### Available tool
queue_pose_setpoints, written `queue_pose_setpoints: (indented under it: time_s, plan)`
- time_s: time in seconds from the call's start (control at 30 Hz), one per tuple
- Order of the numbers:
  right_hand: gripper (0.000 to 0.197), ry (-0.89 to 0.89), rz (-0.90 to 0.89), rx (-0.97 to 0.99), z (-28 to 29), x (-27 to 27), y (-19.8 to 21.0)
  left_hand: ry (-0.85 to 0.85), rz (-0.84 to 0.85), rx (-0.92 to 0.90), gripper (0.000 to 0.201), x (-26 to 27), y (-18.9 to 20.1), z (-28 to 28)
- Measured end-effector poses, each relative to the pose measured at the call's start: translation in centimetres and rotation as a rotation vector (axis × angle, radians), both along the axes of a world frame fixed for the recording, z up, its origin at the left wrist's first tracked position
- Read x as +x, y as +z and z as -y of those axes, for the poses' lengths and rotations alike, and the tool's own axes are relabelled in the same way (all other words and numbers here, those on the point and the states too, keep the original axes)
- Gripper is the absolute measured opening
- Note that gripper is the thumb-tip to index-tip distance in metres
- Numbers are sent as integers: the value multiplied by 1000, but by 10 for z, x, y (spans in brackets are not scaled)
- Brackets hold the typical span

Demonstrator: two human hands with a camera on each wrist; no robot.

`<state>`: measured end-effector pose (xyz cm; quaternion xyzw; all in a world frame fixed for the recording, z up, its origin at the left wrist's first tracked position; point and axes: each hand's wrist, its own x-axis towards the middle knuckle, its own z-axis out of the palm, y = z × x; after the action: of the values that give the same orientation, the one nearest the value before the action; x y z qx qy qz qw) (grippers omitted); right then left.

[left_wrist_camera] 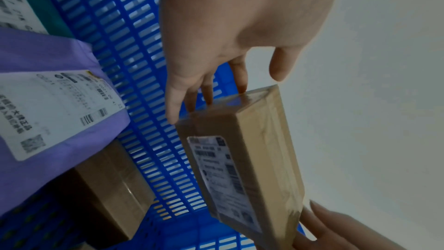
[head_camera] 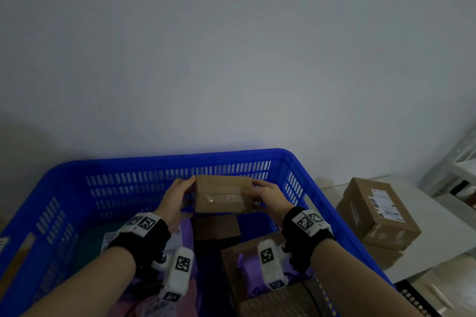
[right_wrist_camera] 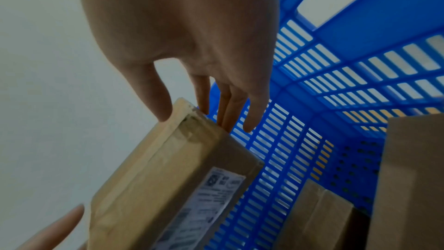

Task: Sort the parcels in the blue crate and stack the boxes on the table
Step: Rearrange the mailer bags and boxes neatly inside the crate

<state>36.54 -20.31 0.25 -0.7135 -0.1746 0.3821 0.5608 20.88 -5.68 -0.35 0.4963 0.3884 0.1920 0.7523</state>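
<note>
The blue crate [head_camera: 159,170] fills the lower half of the head view, a moulded plastic tub with slotted walls and a smooth rim. At lower right of the frame, outside the crate, a stack of cardboard boxes [head_camera: 378,216] with white shipping labels sits on the pale desk [head_camera: 435,216]. Inside the crate, toward the bottom of the frame, lie soft purple mailer bags [head_camera: 247,265] and more brown cartons.

In mid-frame, above those parcels, a small cardboard box [head_camera: 221,194] is held clear of them: flat, rectangular, matte brown, with glossy clear tape along its seam and a label on its underside. The left hand [head_camera: 175,195] clamps its left end, the right hand [head_camera: 268,195] its right end, fingers and thumb of each spread around the end faces.

The step looks like carrying this box to the stack. Keep it level, lift above the rim before swinging right, and squeeze evenly, since the taped ends may be slippery.
</note>
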Motion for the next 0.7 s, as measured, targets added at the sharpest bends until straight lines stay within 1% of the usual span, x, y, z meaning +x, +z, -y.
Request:
queue_pose_setpoints:
  time_s: [0.1,0.23,0.33,0.37,0.43,0.5,0.6,0.7]
  plan:
    - [36,2,4,16,1,5,-4,-17,-62,15,21,1,-4,-1]
    - [39,38,-14,55,-2,11,-5,-36,-138,25,39,1,-5,1]
    - [45,89,8,59,-7,16,-8,-33,-168,5,60,3,-8,0]
    - [44,100,28,57,-9,17,-8,-21,-150,-14,60,4,-11,-1]
    - [43,110,30,63,-11,17,-9,8,-90,-50,49,6,-10,0]
    - [41,105,6,70,-12,17,-11,16,-64,-42,40,9,-9,3]
    - [44,76,-51,70,-12,17,-17,-31,-80,16,47,13,-11,3]
    - [47,54,-52,22,-10,19,-25,-67,-147,99,57,15,-17,-1]
